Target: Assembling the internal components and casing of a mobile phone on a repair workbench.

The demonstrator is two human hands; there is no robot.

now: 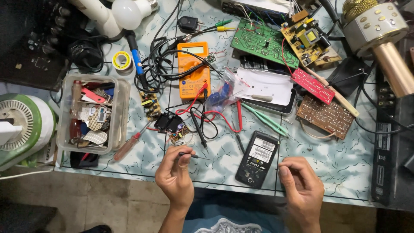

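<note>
Pale marbled laminate with dark vein lines forms the workbench (pixel 345 159), and nearly all of it is covered with electronics clutter. At the far left a round green and white appliance (pixel 19 127) is seen, and beside it a clear plastic tub (pixel 123 110) is filled with small parts. A red-handled screwdriver (pixel 129 146) is laid slanting just right of the tub. Further back, an orange multimeter (pixel 194 71) is ringed by tangled black and red leads.

The left hand (pixel 174 174) is closed at the near edge of the bench, and a thin dark probe (pixel 189 155) is pinched between its thumb and fingertips, the fine metal tip pointing right. Just right of that hand, between both hands, a black phone (pixel 257 159) is laid face down with its back cover off, so that a white label and a flat, glossy rectangular body are shown. The phone is not touched by either hand. The right hand (pixel 302 183) is loosely curled just right of the phone's lower corner; nothing can be made out in its grasp.

Beyond the phone, pale green tweezers (pixel 265 118) are laid. Green, yellow, red and brown circuit boards are spread behind, the brown perforated board (pixel 325 116) nearest. At the far right a gold microphone (pixel 381 34) with a mesh head is set.
</note>
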